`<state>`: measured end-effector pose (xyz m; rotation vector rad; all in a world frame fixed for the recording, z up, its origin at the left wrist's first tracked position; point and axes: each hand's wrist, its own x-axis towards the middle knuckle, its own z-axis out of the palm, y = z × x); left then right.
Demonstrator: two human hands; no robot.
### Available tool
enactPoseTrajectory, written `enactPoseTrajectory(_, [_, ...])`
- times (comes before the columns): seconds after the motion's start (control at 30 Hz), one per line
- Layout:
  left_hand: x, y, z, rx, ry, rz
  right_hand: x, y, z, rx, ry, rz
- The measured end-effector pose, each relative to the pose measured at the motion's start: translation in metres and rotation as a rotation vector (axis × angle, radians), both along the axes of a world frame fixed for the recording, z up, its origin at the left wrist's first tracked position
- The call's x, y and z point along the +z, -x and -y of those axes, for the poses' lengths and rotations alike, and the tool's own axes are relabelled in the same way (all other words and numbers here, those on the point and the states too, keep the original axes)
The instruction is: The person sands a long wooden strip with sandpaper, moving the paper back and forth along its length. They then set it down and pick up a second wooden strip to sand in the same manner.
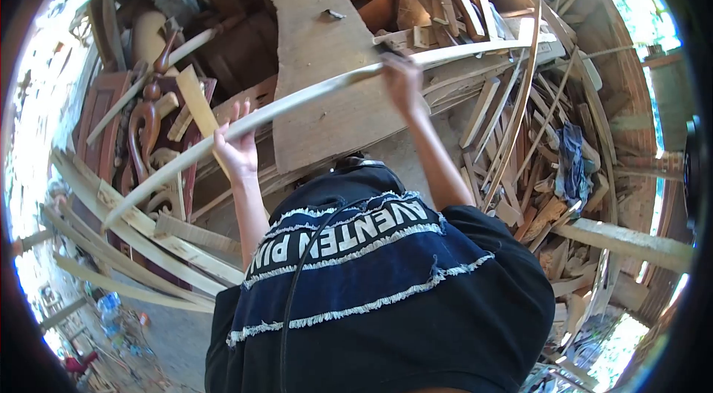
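A long, pale, gently curved wooden strip (pixel 304 101) runs across the view from lower left to upper right. My left hand (pixel 236 152) is under its left part, palm up, with fingertips showing beyond the far edge. Farther along, my right hand (pixel 402 85) is closed and slightly blurred over the strip. A small dark piece (pixel 385 48) sticks out from its fingers against the wood; its kind is not clear. Below the strip lies a wide flat board (pixel 316 44) with a dark scrap (pixel 332 15) on it. A short pale slat (pixel 196 100) stands behind my left hand.
Carved reddish-brown wood pieces (pixel 141 137) lie at the left, above several curved boards (pixel 141 233). Heaped offcuts (pixel 512 118) fill the right side, with a dark blue cloth (pixel 572 163) on them. A beam (pixel 627 242) juts in from the right. A plastic bottle (pixel 109 308) lies lower left.
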<state>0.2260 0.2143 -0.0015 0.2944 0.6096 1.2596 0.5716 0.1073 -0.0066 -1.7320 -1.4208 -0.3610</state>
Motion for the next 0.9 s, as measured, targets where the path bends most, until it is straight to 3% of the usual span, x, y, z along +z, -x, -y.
enactPoseTrajectory(0.07, [-0.001,-0.006,0.0,0.066,0.066,-0.065,0.001,0.053,-0.007,0.303,0.085,-0.003])
enactPoseTrajectory(0.13, [0.001,-0.005,-0.003,0.066,0.114,-0.17,0.017,0.082,-0.003,0.181,0.017,0.043])
enactPoseTrajectory(0.2, [-0.006,-0.001,-0.004,0.088,0.085,-0.149,0.006,0.06,-0.004,0.152,-0.059,0.009])
enactPoseTrajectory(0.33, [-0.003,-0.007,-0.003,0.127,0.137,-0.178,0.002,-0.041,0.021,-0.006,0.036,0.069])
enactPoseTrajectory(0.4, [-0.01,-0.005,-0.003,0.129,0.136,-0.18,-0.014,-0.097,0.038,-0.229,-0.05,-0.117])
enactPoseTrajectory(0.43, [-0.014,-0.003,-0.004,0.129,0.136,-0.181,-0.018,-0.12,0.051,-0.376,-0.052,0.102])
enactPoseTrajectory(0.53, [-0.01,-0.005,-0.007,0.158,0.159,-0.209,-0.028,-0.15,0.062,-0.547,-0.029,0.035])
enactPoseTrajectory(0.6, [-0.017,-0.001,-0.012,0.162,0.186,-0.225,-0.031,-0.135,0.053,-0.484,-0.104,0.036])
enactPoseTrajectory(0.67, [-0.023,0.004,-0.017,0.176,0.227,-0.271,-0.011,-0.088,0.044,-0.229,-0.185,-0.146])
enactPoseTrajectory(0.8, [-0.027,0.005,-0.022,0.19,0.276,-0.321,-0.011,-0.049,0.046,-0.105,0.0,0.075])
enactPoseTrajectory(0.87, [-0.029,0.004,-0.021,0.184,0.282,-0.359,-0.007,-0.079,0.042,-0.13,-0.087,-0.547])
enactPoseTrajectory(0.9, [-0.028,0.004,-0.02,0.187,0.288,-0.362,-0.024,-0.117,0.044,-0.227,-0.165,0.065])
